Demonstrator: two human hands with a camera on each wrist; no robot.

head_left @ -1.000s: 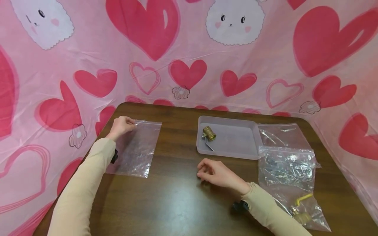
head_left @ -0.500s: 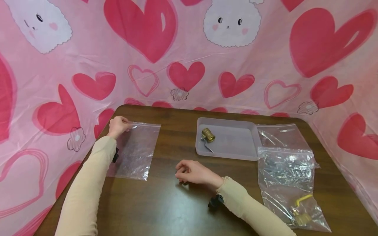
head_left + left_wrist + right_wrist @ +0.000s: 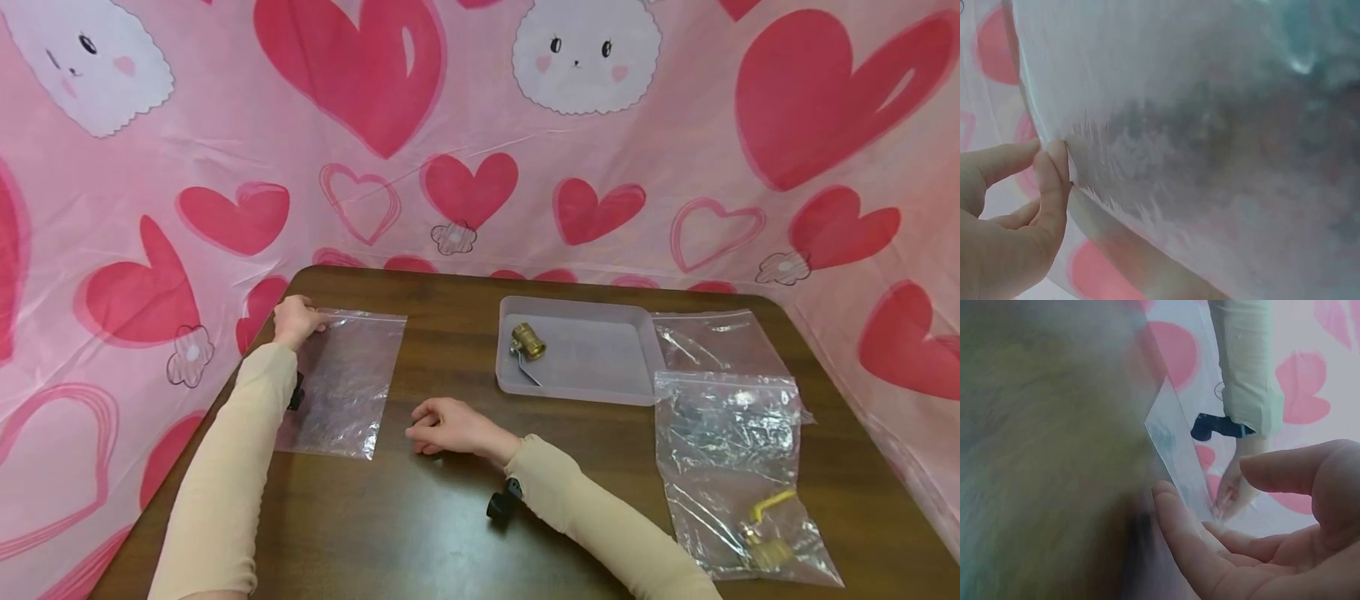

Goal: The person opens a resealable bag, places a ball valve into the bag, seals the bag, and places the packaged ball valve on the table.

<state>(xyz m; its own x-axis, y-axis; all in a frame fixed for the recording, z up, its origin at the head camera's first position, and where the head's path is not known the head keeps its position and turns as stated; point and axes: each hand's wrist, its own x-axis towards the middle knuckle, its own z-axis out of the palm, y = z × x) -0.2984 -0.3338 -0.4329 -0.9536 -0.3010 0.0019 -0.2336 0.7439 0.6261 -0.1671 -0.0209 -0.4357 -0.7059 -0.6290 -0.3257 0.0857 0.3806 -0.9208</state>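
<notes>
left hand: pinches bag edge — plainest from left wrist | right hand: loose, unclasped | tray: head view only

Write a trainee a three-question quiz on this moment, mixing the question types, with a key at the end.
1. What does the left hand pinch?
A) a yellow handle
B) the edge of a clear bag
C) a sleeve

2. True or false: the right hand holds nothing.

3. Short answer: in the head view, at which end of the tray does the brass valve lie, left or right?

Key:
1. B
2. True; its thumb stands apart from its fingers, with nothing between them.
3. The left end.
</notes>
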